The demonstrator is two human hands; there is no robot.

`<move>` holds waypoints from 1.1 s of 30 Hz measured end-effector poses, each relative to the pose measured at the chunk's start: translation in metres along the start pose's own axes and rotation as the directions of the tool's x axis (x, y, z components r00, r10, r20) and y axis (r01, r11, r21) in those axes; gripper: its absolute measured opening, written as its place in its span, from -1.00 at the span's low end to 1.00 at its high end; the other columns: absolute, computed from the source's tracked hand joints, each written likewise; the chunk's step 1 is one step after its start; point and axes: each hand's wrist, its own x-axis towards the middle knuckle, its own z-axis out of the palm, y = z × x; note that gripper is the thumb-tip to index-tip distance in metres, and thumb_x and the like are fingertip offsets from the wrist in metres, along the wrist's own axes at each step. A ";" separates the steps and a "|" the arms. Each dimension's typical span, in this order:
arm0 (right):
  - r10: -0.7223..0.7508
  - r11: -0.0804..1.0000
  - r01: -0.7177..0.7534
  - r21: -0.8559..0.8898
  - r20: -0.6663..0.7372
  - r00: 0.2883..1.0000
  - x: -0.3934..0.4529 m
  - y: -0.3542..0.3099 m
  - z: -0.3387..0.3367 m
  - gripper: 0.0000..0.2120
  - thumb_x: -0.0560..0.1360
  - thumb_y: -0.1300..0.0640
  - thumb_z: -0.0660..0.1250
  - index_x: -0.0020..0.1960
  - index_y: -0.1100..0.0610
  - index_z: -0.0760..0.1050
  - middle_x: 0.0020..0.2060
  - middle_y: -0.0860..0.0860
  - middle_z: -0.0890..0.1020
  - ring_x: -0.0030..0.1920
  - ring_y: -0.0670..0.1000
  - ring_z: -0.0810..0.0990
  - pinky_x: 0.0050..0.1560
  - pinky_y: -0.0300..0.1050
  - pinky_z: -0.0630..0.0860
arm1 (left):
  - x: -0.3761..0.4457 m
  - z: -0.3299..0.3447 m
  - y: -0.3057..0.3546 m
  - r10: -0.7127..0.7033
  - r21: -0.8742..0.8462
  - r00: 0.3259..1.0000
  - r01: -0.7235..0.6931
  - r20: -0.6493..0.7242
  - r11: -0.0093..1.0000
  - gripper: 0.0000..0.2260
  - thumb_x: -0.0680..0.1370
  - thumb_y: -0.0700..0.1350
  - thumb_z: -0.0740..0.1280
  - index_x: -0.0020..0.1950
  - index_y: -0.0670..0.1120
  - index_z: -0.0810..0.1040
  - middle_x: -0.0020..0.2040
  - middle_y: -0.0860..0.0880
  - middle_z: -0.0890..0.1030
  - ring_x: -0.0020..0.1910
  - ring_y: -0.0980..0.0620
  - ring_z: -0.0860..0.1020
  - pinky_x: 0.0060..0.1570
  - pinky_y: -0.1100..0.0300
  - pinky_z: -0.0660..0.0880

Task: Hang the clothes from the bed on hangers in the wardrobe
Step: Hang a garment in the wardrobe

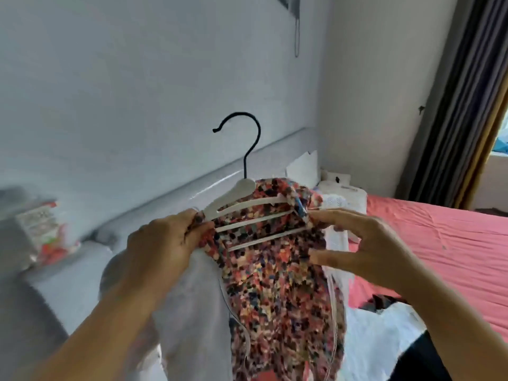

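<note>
While my left hand (165, 240) pinches the left end of the white hanger (247, 204) together with a fold of the speckled garment (277, 273), my right hand (365, 246) works at the right shoulder, thumb and forefinger nipping the cloth by the blue trim and the other fingers spread loose. Both are held up in front of me, above the near edge of the bed (439, 243) with its pink sheet; the wardrobe is not in view.

I judge the garment light and limp: it hangs straight down in soft folds and would slide off a smooth arm if only one shoulder is seated. The hanger looks like stiff, thin plastic with three bars and a dark hook (247, 141), light and a little slippery. The best hold for carrying, I think, is at the neck under the hook once both shoulders sit right; until then I would grip cloth and hanger arm together at each end, as my left hand does now.

Pale cloth (192, 312) hangs below my left wrist; what it is I cannot tell. On the far left lies a blurred packet (44, 232) with red and green print, but nothing on it can be read. I see no label on the garment or hanger.
</note>
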 end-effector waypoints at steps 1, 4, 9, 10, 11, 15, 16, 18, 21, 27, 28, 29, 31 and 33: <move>-0.036 0.999 0.036 0.020 -0.007 0.999 0.009 -0.006 0.002 -0.46 0.24 -0.36 0.36 0.18 -0.23 0.47 0.08 -0.32 0.55 0.07 -0.37 0.50 0.06 -0.51 0.37 | 0.000 -0.013 -0.010 0.003 0.035 0.999 -0.002 -0.033 0.999 -0.74 0.47 0.17 0.24 -0.34 0.09 0.34 -0.55 0.13 0.33 -0.56 0.15 0.35 -0.49 0.30 0.16; -0.173 0.983 0.181 0.038 -0.146 0.974 0.040 -0.018 0.017 -0.51 0.37 -0.30 0.29 0.20 -0.06 0.51 0.09 -0.13 0.59 0.12 -0.20 0.53 0.14 -0.34 0.41 | -0.010 -0.058 -0.034 -0.010 0.141 0.993 0.028 -0.121 0.990 -0.72 0.43 0.16 0.24 -0.30 -0.03 0.47 -0.56 0.19 0.23 -0.60 0.22 0.25 -0.50 0.41 0.09; -0.323 0.946 0.323 0.001 -0.029 0.946 0.088 -0.042 0.056 -0.34 0.36 -0.43 0.19 0.41 -0.26 0.22 0.28 -0.14 0.48 0.29 -0.06 0.42 0.28 0.04 0.35 | -0.040 -0.113 -0.051 -0.092 0.225 0.975 0.138 -0.202 0.964 -0.67 0.42 0.18 0.26 -0.26 -0.07 0.58 -0.56 0.18 0.34 -0.56 0.40 0.25 -0.53 0.46 0.08; -0.373 0.928 0.373 -0.001 0.002 0.928 0.096 -0.051 0.063 -0.33 0.36 -0.45 0.16 0.41 -0.24 0.22 0.23 -0.12 0.52 0.23 -0.04 0.47 0.23 0.03 0.40 | -0.046 -0.124 -0.050 -0.109 0.231 0.971 0.158 -0.212 0.960 -0.63 0.41 0.20 0.24 -0.21 -0.08 0.62 -0.56 0.18 0.36 -0.57 0.41 0.26 -0.51 0.48 0.09; -0.424 0.906 0.424 -0.003 0.032 0.905 0.103 -0.059 0.070 -0.34 0.37 -0.47 0.12 0.38 -0.21 0.25 0.16 -0.11 0.57 0.14 -0.04 0.53 0.13 -0.03 0.47 | -0.052 -0.134 -0.049 -0.141 0.224 0.966 0.190 -0.217 0.956 -0.61 0.39 0.22 0.22 -0.16 -0.06 0.64 -0.54 0.19 0.37 -0.56 0.40 0.28 -0.50 0.49 0.10; -0.592 0.796 0.590 0.133 -0.031 0.806 0.120 -0.104 0.103 -0.42 0.44 -0.44 0.05 -0.12 0.01 0.58 -0.42 -0.18 0.54 -0.42 -0.12 0.50 -0.43 -0.30 0.36 | -0.084 -0.179 -0.047 -0.153 0.236 0.942 0.228 -0.300 0.945 -0.68 0.36 0.15 0.30 -0.18 -0.09 0.63 -0.45 0.27 0.38 -0.51 0.36 0.36 -0.46 0.49 0.32; -0.597 0.777 0.598 0.196 -0.068 0.799 0.120 -0.113 0.111 -0.39 0.44 -0.43 0.07 -0.22 0.06 0.60 -0.49 -0.14 0.52 -0.46 -0.08 0.48 -0.49 -0.27 0.35 | -0.093 -0.188 -0.050 -0.163 0.227 0.929 0.247 -0.333 0.942 -0.68 0.36 0.14 0.32 -0.18 -0.11 0.63 -0.40 0.24 0.43 -0.48 0.29 0.41 -0.39 0.49 0.35; -0.591 0.742 0.591 0.316 -0.107 0.799 0.119 -0.137 0.126 -0.41 0.40 -0.43 0.13 -0.29 0.06 0.61 -0.53 -0.11 0.53 -0.51 -0.07 0.49 -0.53 -0.17 0.38 | -0.114 -0.208 -0.052 -0.197 0.255 0.892 0.318 -0.407 0.913 -0.62 0.36 0.20 0.37 -0.19 -0.14 0.60 -0.30 0.18 0.47 -0.36 0.19 0.47 -0.33 0.44 0.37; -0.586 0.697 0.534 0.479 -0.049 0.809 0.117 -0.173 0.146 -0.48 0.30 -0.42 0.24 -0.35 0.04 0.58 -0.54 -0.07 0.53 -0.52 -0.04 0.50 -0.53 -0.03 0.40 | -0.149 -0.241 -0.044 -0.209 0.390 0.847 0.426 -0.488 0.816 -0.53 0.27 0.31 0.41 -0.18 -0.10 0.54 -0.12 0.12 0.48 -0.18 0.11 0.50 -0.13 0.22 0.43; -0.672 0.561 0.493 0.665 0.019 0.740 0.099 -0.264 0.172 -0.51 0.22 -0.44 0.27 -0.35 0.00 0.55 -0.52 -0.08 0.56 -0.48 -0.07 0.53 -0.46 -0.03 0.44 | -0.194 -0.287 0.008 -0.448 0.361 0.712 0.677 -0.540 0.642 -0.33 0.32 0.45 0.23 0.28 0.07 0.45 0.12 0.13 0.57 0.08 0.05 0.53 0.05 0.07 0.50; -0.687 0.543 0.491 0.681 0.024 0.726 0.093 -0.277 0.173 -0.48 0.23 -0.45 0.28 -0.36 0.02 0.54 -0.53 -0.07 0.55 -0.49 -0.06 0.51 -0.44 -0.02 0.41 | -0.200 -0.291 0.012 -0.445 0.345 0.682 0.701 -0.580 0.624 -0.37 0.38 0.44 0.19 0.27 0.06 0.45 0.06 0.08 0.61 0.01 0.03 0.56 -0.04 0.07 0.52; -0.703 0.525 0.495 0.693 0.024 0.711 0.086 -0.294 0.174 -0.47 0.24 -0.45 0.31 -0.37 0.04 0.53 -0.54 -0.05 0.53 -0.49 -0.05 0.50 -0.42 -0.02 0.39 | -0.209 -0.299 0.018 -0.425 0.344 0.645 0.728 -0.634 0.593 -0.42 0.42 0.41 0.16 0.23 0.03 0.47 -0.02 0.06 0.62 -0.07 0.02 0.57 -0.13 0.07 0.52; -0.718 0.507 0.492 0.708 0.032 0.695 0.072 -0.319 0.176 -0.49 0.22 -0.43 0.30 -0.37 0.05 0.51 -0.55 -0.03 0.52 -0.49 -0.04 0.47 -0.44 -0.04 0.37 | -0.225 -0.314 0.026 -0.398 0.360 0.592 0.775 -0.701 0.519 -0.53 0.48 0.28 0.15 0.17 -0.03 0.50 -0.15 0.06 0.56 -0.16 0.01 0.55 -0.23 0.08 0.48; -0.744 0.467 0.496 0.732 0.023 0.667 0.056 -0.347 0.175 -0.45 0.21 -0.49 0.27 -0.34 0.02 0.53 -0.53 -0.05 0.53 -0.45 -0.06 0.50 -0.41 -0.05 0.39 | -0.246 -0.334 0.038 -0.387 0.380 0.553 0.815 -0.738 0.438 -0.69 0.55 0.12 0.20 0.15 -0.06 0.50 -0.18 0.08 0.51 -0.19 0.05 0.51 -0.23 0.11 0.45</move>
